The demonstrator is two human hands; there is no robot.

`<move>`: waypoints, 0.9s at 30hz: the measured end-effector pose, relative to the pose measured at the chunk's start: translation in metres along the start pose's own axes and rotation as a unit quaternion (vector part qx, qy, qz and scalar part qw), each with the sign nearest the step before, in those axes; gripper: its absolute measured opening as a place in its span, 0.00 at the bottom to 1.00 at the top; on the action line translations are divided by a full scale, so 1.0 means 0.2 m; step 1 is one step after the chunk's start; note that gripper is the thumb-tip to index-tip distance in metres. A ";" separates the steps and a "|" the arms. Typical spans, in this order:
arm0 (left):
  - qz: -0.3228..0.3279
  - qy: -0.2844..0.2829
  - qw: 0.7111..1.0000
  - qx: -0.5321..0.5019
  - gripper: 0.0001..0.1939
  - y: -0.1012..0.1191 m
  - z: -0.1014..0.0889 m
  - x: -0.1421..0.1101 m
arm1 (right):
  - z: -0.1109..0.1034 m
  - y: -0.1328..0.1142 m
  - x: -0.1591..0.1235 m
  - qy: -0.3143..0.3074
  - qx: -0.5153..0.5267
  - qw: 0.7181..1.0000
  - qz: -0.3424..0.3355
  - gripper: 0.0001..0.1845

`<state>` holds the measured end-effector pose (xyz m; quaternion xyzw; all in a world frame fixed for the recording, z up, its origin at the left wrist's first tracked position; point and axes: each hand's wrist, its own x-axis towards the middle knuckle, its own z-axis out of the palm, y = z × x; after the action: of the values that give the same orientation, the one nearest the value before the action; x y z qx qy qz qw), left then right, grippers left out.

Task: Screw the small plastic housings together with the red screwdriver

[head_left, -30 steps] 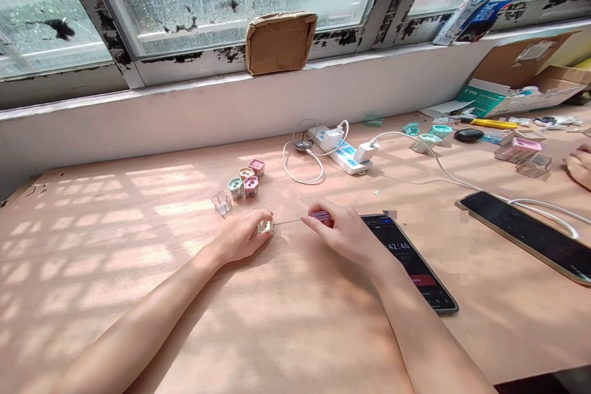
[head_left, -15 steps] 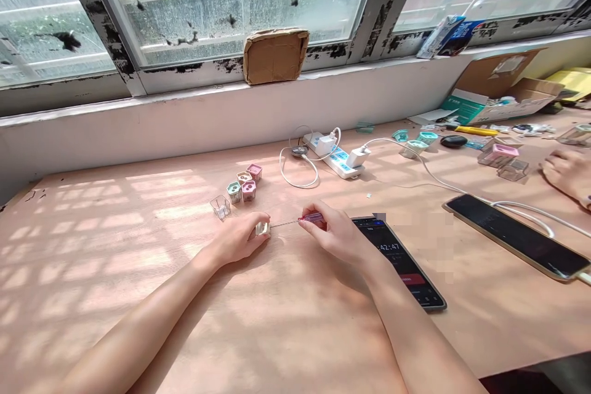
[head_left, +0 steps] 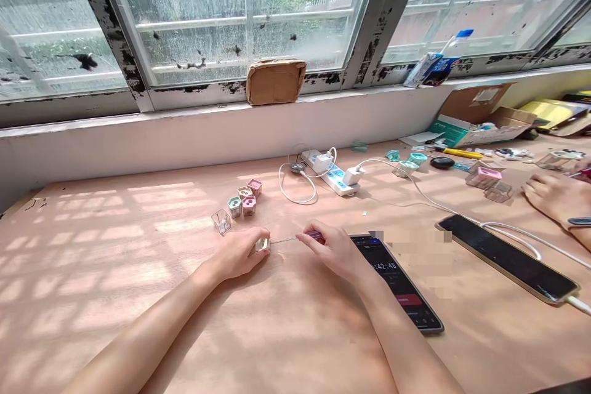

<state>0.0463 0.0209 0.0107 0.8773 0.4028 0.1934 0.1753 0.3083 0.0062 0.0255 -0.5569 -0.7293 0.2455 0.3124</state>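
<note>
My left hand [head_left: 240, 252] is closed around a small cream-coloured plastic piece [head_left: 263, 245] and keeps it on the table. In my right hand [head_left: 329, 246] is a screwdriver with a reddish-purple handle [head_left: 316, 236], pinched between thumb and fingers. Its thin metal shaft [head_left: 284, 240] lies level and points left, the tip reaching the cream piece; whether it sits in a screw is too small to tell. Just beyond my left hand stands a clear plastic case [head_left: 221, 221]. Behind that are several small boxes with coloured tops, among them a green one [head_left: 234, 205] and a pink one [head_left: 249, 205].
A phone showing a timer [head_left: 397, 283] lies beside my right forearm. Farther right are a second phone [head_left: 505, 257] on a cable and another person's hand [head_left: 551, 197]. A white power strip [head_left: 330, 175], more small boxes and an open carton [head_left: 480, 126] stand toward the wall.
The view has tilted up slightly, so everything sits lower in the picture. Both hands keep their grip and the screwdriver stays against the cream piece. The other person's hand has shifted a little.
</note>
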 end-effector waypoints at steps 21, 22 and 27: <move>-0.010 -0.004 1.000 -0.008 0.12 0.01 -0.01 0.00 | 0.02 -0.02 -0.02 -0.004 0.065 0.998 -0.024 0.09; -0.010 -0.003 1.000 -0.008 0.13 0.01 -0.01 0.00 | 0.02 -0.02 -0.02 -0.006 0.070 0.997 -0.025 0.08; -0.012 -0.004 1.000 -0.014 0.13 0.00 -0.01 -0.01 | 0.02 -0.02 -0.02 -0.007 0.099 0.995 -0.006 0.09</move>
<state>0.0452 0.0197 0.0116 0.8707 0.4095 0.1939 0.1914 0.3027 0.0022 0.0244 -0.5174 -0.7069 0.3186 0.3622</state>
